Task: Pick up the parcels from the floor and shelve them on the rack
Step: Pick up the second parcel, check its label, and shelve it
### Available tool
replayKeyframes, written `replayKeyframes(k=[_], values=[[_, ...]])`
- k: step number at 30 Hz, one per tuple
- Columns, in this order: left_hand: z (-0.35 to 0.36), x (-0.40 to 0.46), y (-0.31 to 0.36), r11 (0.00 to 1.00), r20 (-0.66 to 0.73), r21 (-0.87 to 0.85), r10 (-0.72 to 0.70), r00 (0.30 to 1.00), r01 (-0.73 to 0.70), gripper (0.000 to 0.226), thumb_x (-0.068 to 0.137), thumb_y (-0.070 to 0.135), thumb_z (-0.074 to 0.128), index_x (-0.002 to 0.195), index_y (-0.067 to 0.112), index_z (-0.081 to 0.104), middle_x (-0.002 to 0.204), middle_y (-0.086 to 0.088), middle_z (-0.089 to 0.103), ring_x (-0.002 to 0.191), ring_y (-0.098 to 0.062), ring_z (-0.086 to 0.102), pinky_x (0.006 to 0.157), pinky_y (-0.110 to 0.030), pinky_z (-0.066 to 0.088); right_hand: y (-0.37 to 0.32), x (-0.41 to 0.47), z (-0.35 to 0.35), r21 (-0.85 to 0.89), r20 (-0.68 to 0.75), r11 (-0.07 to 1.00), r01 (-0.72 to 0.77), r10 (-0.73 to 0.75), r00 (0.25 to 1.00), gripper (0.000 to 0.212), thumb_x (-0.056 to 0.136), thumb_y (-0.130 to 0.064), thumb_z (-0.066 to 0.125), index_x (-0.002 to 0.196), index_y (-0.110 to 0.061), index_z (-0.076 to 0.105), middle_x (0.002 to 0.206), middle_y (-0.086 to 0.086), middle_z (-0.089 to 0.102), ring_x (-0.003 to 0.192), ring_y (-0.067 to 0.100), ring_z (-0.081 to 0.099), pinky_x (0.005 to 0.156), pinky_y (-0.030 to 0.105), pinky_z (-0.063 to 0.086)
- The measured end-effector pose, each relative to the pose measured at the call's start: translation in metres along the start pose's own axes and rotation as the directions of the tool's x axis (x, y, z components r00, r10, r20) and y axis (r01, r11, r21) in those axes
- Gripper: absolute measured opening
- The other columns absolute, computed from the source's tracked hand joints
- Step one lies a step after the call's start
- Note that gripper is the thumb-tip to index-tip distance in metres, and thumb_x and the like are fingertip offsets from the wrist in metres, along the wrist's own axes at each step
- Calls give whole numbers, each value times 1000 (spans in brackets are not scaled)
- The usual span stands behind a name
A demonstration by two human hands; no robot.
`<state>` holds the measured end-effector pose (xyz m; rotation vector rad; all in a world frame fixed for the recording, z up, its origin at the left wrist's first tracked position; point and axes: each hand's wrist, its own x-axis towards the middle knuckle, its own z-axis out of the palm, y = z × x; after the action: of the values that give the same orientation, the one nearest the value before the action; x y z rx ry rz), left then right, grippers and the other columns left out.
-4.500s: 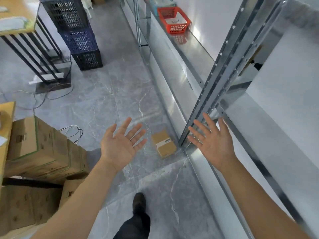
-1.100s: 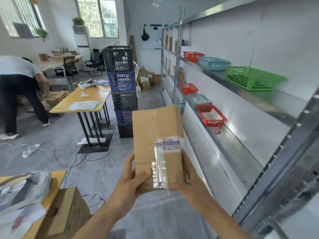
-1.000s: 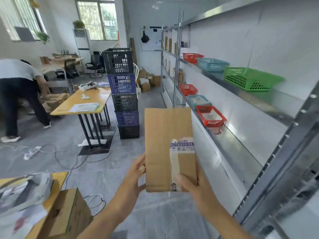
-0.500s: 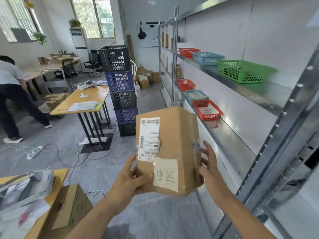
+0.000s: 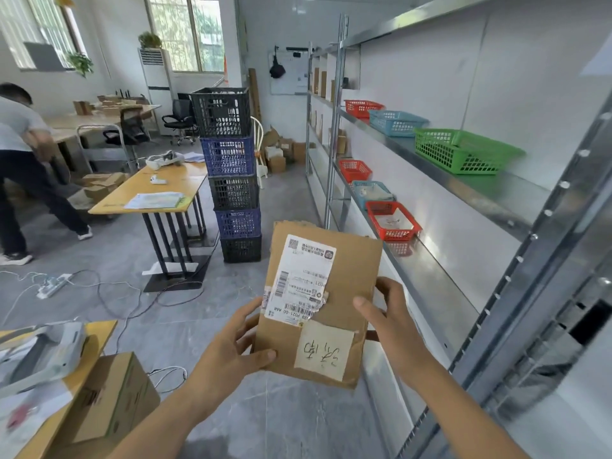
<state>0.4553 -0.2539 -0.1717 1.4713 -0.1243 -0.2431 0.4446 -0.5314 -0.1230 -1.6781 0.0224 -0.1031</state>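
I hold a brown cardboard parcel (image 5: 351,276) upright in front of my chest, its face toward me with a white shipping label and a paper note with handwriting. My left hand (image 5: 231,349) grips its lower left edge, thumb across the front. My right hand (image 5: 387,319) grips its right edge. The metal rack (image 5: 463,283) runs along my right side, its middle shelf just beyond the parcel.
Red (image 5: 392,220), blue (image 5: 372,192) and green (image 5: 460,150) baskets sit on the rack shelves. A stack of crates (image 5: 231,173) stands ahead on the floor beside an orange table (image 5: 159,190). Cables trail across the floor. A person (image 5: 20,167) bends at the left. Cardboard boxes (image 5: 109,399) lie at lower left.
The parcel came up off the floor into both hands. Over the last second I have turned it over, so the labelled face with the handwritten note now points at me.
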Motion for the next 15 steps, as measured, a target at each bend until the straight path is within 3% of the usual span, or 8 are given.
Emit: replayKeyframes(k=[2, 4, 5, 8, 11, 13, 15], values=[[-1, 3, 4, 997, 3, 69, 33, 999, -33, 87, 81, -21, 75, 138, 43, 61, 135, 18, 72, 132, -15, 62, 86, -37, 63, -4, 6, -7, -8, -33, 1000, 18, -18, 999, 93, 72, -62, 76, 148, -44, 24, 140, -1, 58, 117, 8, 70, 91, 42, 65], [-5, 6, 5, 990, -7, 133, 49, 999, -48, 88, 80, -26, 71, 133, 44, 66, 138, 17, 71, 136, -12, 60, 91, -35, 62, -4, 11, -14, -19, -9, 999, 34, -34, 999, 91, 71, -67, 76, 144, -66, 23, 142, -1, 58, 127, 20, 65, 98, 53, 61], [-6, 7, 7, 984, -9, 167, 61, 998, -58, 90, 80, -27, 69, 129, 48, 69, 139, 16, 70, 137, -10, 59, 94, -36, 61, -5, 12, -17, -15, 8, 999, 31, -31, 999, 82, 73, -66, 77, 140, -68, 30, 142, -2, 58, 126, 21, 65, 95, 53, 63], [-6, 11, 20, 961, -108, 263, 122, 987, -90, 85, 81, -24, 70, 121, 51, 73, 139, 14, 69, 137, -16, 59, 104, -43, 56, -7, 15, -28, -40, 9, 999, 19, -19, 1000, 55, 76, -69, 77, 122, -50, 52, 136, 5, 62, 114, 23, 71, 87, 48, 66], [-3, 21, 45, 992, -318, 34, 125, 940, -120, 66, 82, -10, 76, 131, 33, 63, 124, 10, 69, 119, -21, 66, 95, -36, 55, -4, 18, -34, -151, -39, 988, 36, -42, 998, 61, 72, -79, 69, 118, -43, 51, 140, -1, 60, 116, 18, 70, 93, 41, 64], [-1, 33, 60, 988, -340, -46, 124, 932, -148, 50, 79, 5, 76, 127, 19, 67, 122, -2, 76, 123, -31, 66, 105, -44, 51, -4, 17, -30, -195, -48, 978, 69, -80, 996, 58, 78, -67, 67, 124, -37, 50, 133, -14, 63, 112, 6, 70, 84, 23, 62], [5, 40, 69, 989, -287, 17, 144, 947, -146, 36, 90, 5, 71, 121, 22, 73, 116, 0, 81, 125, -31, 67, 105, -46, 51, -4, 18, -28, -185, -50, 978, 101, -112, 993, 60, 79, -60, 67, 131, -38, 48, 131, -23, 62, 114, 0, 67, 79, 17, 60]])
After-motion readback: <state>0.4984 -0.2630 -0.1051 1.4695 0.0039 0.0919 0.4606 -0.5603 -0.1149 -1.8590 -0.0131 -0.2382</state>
